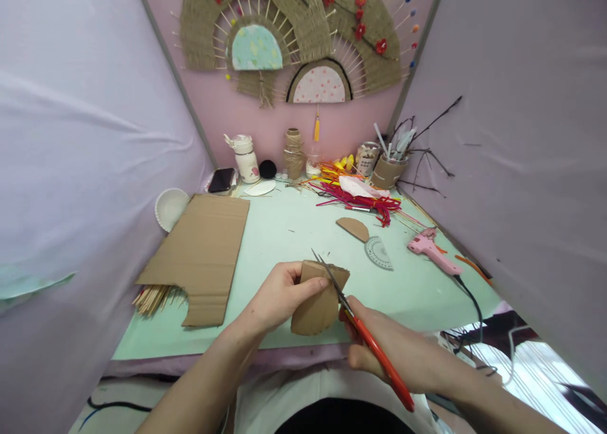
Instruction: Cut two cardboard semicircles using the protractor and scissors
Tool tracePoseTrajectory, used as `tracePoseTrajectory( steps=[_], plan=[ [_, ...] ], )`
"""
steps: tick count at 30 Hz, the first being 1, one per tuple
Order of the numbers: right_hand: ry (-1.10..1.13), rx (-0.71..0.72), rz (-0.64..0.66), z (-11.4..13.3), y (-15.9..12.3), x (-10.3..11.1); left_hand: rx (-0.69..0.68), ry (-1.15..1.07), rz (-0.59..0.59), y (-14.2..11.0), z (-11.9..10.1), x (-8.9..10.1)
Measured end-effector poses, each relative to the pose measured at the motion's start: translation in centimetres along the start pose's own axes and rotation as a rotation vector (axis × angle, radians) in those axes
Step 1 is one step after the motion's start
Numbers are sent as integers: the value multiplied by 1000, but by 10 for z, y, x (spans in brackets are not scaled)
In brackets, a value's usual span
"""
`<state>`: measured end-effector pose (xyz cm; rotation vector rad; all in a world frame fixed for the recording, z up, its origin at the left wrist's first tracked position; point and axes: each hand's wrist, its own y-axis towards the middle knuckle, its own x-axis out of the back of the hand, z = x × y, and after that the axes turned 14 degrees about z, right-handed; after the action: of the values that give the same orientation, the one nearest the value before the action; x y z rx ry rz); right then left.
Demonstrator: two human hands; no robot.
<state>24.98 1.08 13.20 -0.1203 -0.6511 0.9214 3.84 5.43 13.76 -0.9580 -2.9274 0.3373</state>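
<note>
Near middle of the table: left hand pinched a small cardboard piece, thumb on top, fingers underneath. Right hand was closed around red-handled scissors, its 2 blades slightly parted across the piece's far part.

Main risk, in my judgement: the left thumb lay just beside the blades; a slip or sudden close could have nicked it. With 1 pinch as the only visible hold, the piece could have swivelled and sent the cut astray. Ridged board might also have crushed or torn, leaving a ragged edge.

To the right, a pink glue gun lay with its cord trailing off the near side; a swinging right arm could have snagged it. Heat: could not tell. Protractor lay farther in, beside a cardboard half-circle.
</note>
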Motion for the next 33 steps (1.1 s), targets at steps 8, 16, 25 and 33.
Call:
tracePoseTrajectory(
  steps=[8, 16, 25, 33],
  plan=[
    [6, -141, 10, 15, -1, -2, 22, -39, 67, -3, -1, 1],
    [145, -189, -62, 16, 1, -3, 37, -79, 103, -2, 2, 4],
    [106, -100, -135, -12, 7, -12, -61, -12, 2, 2, 5, 9],
    [47, 138, 56, 0, -12, 4, 3, 85, 91, 2, 2, 8]
  ],
)
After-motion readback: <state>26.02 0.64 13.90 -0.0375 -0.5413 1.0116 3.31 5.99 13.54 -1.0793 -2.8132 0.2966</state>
